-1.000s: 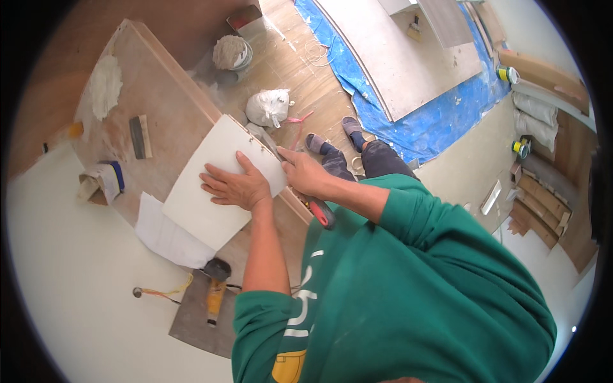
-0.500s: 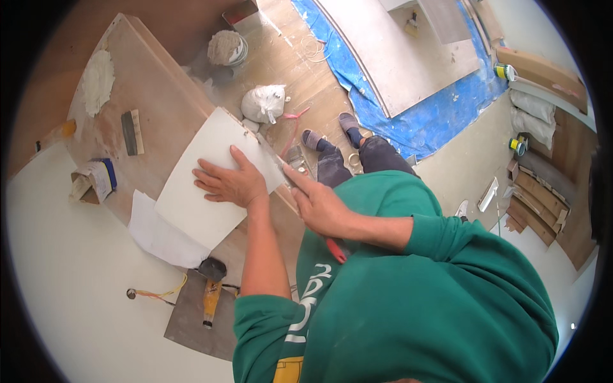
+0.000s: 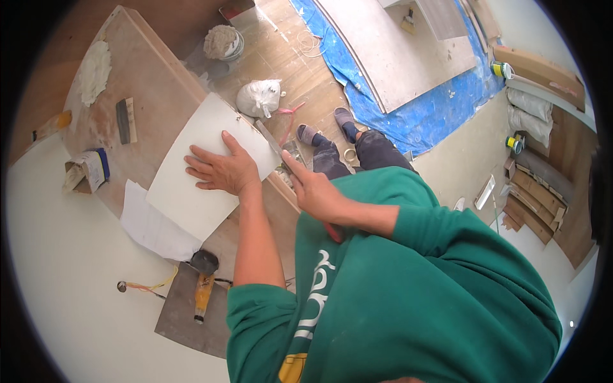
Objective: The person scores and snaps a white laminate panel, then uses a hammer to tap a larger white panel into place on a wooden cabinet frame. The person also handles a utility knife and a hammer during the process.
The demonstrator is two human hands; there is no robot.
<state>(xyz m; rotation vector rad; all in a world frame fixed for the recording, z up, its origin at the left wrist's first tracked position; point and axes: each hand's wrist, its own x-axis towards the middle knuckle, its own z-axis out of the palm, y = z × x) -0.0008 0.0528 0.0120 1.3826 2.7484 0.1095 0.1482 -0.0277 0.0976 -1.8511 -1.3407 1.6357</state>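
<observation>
A white sheet panel [image 3: 185, 156] lies on the brown board bench, its right edge along the bench edge. My left hand [image 3: 227, 167] rests flat on it with the fingers spread. At the panel's right edge, my right hand [image 3: 314, 191] is closed around a long flat metal file [image 3: 269, 136]. Its red handle end sticks out below the hand, close to my body. The blade lies along or just beside the panel edge; whether it touches is hard to tell. A loose white sheet [image 3: 150, 220] sits partly under the panel's lower left corner.
On the bench are a dark scraper [image 3: 126, 121], a putty patch [image 3: 96, 73], an opened carton [image 3: 87, 171] and a black-headed mallet [image 3: 204, 263] with a yellow handle. A white bag [image 3: 258, 97] and a bucket [image 3: 223, 45] stand on the floor, beside blue sheeting [image 3: 440, 96].
My right hand and the file have shifted a little up and to the left along the panel edge. My left hand stays flat on the panel. The whole view has moved slightly.
</observation>
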